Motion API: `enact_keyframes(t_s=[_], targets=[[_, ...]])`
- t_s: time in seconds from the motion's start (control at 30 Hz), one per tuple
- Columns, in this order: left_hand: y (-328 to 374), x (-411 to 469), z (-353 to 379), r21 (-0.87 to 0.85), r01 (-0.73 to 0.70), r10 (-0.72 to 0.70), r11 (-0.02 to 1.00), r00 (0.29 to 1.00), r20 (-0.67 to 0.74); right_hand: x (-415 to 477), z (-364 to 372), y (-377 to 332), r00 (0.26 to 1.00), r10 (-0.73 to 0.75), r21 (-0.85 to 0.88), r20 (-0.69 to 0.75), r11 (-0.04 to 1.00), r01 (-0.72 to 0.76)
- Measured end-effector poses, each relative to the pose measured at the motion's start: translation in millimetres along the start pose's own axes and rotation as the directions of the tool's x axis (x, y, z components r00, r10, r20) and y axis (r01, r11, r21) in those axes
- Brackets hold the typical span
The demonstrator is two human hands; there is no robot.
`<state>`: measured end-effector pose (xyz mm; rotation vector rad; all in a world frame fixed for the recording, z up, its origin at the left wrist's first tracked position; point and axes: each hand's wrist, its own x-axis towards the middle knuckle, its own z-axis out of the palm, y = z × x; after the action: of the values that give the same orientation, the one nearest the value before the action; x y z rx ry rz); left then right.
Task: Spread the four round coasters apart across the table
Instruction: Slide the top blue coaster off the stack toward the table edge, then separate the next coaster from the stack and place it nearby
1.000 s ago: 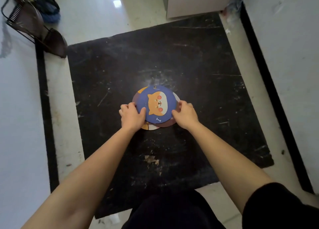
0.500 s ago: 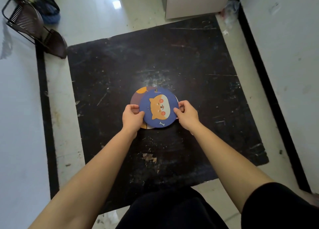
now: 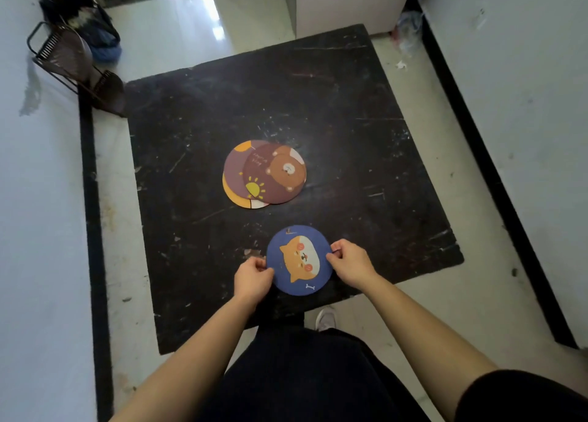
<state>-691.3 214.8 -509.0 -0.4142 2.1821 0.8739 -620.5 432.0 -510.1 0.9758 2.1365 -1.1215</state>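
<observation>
A blue round coaster with an orange dog face [image 3: 299, 259] is near the front edge of the black table [image 3: 366, 154]. My left hand [image 3: 253, 278] pinches its left rim and my right hand [image 3: 350, 262] pinches its right rim. Whether it rests on the table or hovers just above, I cannot tell. Farther back, at the table's middle, three coasters overlap in a loose pile: a maroon one with a brown bear [image 3: 276, 175] on top, a mauve one [image 3: 234, 167] under it, and an orange one [image 3: 234, 197] peeking out at the lower left.
A dark wire rack [image 3: 68, 60] and a blue bundle [image 3: 101, 37] sit on the floor beyond the table's far left corner. A white cabinet [image 3: 346, 2] stands behind the table. Walls run along both sides. My shoe [image 3: 326, 318] shows below the table's front edge.
Both hands took the blue coaster off the pile and brought it toward me, to the front of the table. The maroon bear coaster beneath it is now uncovered.
</observation>
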Motion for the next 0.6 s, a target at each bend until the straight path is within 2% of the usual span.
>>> enact_keyframes(t_s=[0.07, 0.23, 0.43, 0.6], targets=[[-10, -6, 4, 0.035, 0.014, -0.014, 0.999, 1.0, -0.005, -7, 3, 10, 1.0, -0.006, -0.048, -0.006, 0.999, 0.006], [-13, -9, 7, 0.073, -0.009, 0.01, 0.997, 1.0, -0.016, -15, 2, 22, 1.0, 0.013, -0.024, -0.025, 1.0, -0.013], [-12, -10, 8, 0.094, -0.033, 0.035, 0.995, 0.999, -0.011, -18, -1, 27, 0.997, -0.032, -0.024, -0.074, 0.999, 0.031], [-1, -9, 0, 0.16, -0.084, 0.084, 0.984, 0.996, 0.011, -19, -8, 22, 0.991, -0.092, -0.175, -0.099, 0.982, 0.074]])
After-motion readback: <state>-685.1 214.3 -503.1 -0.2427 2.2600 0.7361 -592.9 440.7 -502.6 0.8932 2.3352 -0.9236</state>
